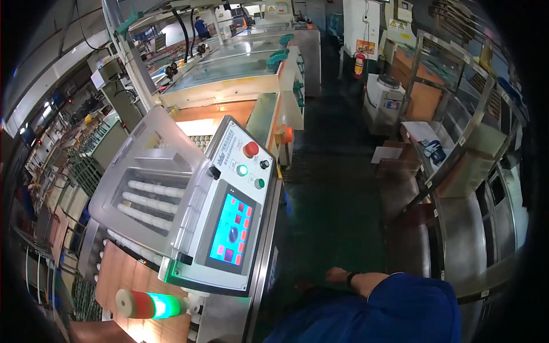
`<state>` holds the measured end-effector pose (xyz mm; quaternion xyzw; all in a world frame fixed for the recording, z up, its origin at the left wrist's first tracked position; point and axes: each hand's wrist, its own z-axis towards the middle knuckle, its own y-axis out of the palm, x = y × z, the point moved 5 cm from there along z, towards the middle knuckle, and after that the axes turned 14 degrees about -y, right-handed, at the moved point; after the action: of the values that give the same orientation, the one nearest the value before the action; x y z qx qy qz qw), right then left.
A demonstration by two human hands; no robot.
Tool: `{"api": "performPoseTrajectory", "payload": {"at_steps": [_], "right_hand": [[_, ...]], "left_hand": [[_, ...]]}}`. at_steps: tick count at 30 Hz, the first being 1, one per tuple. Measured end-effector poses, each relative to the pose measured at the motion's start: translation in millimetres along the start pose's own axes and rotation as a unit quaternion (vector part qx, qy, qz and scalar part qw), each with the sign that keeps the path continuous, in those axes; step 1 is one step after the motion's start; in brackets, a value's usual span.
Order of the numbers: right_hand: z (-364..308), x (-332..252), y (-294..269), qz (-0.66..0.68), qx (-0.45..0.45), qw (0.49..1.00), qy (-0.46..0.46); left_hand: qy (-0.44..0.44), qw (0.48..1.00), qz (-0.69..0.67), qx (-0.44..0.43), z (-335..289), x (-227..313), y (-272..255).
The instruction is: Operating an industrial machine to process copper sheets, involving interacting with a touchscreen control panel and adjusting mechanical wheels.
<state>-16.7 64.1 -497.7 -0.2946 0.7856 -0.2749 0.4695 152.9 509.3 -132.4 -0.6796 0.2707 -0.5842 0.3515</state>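
Observation:
My right hand [336,275] hangs low over the dark floor, below and to the right of the machine's control box. A dark band [350,279] circles its wrist, and a blue sleeve [403,306] covers the arm. Its fingers are turned away, and no held thing shows. Left of it is a dim brownish shape [305,286]; whether this is my left hand or a shoe I cannot tell. Nearest to both is the white control box [229,206], with a lit touch screen [231,231], a red push button [251,149] and a green-lit button [242,170].
A raised clear cover [151,177] stands over white rollers [150,201]. Brown boards [128,271] lie on the conveyor beside a green-lit signal lamp [151,306]. Metal racks [457,166] line the right side; a fire extinguisher [359,64] stands farther back. Another person [201,28] is far off.

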Motion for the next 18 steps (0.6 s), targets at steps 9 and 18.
{"api": "performPoseTrajectory", "payload": {"at_steps": [9,18], "right_hand": [[3,44,36,-0.180,0.040,0.951,-0.249],[-4,24,31,-0.089,0.024,0.967,-0.238]], "left_hand": [[0.043,0.999,0.007,0.001,-7,33,25],[0.109,0.992,-0.050,0.047,2,6,34]]}}
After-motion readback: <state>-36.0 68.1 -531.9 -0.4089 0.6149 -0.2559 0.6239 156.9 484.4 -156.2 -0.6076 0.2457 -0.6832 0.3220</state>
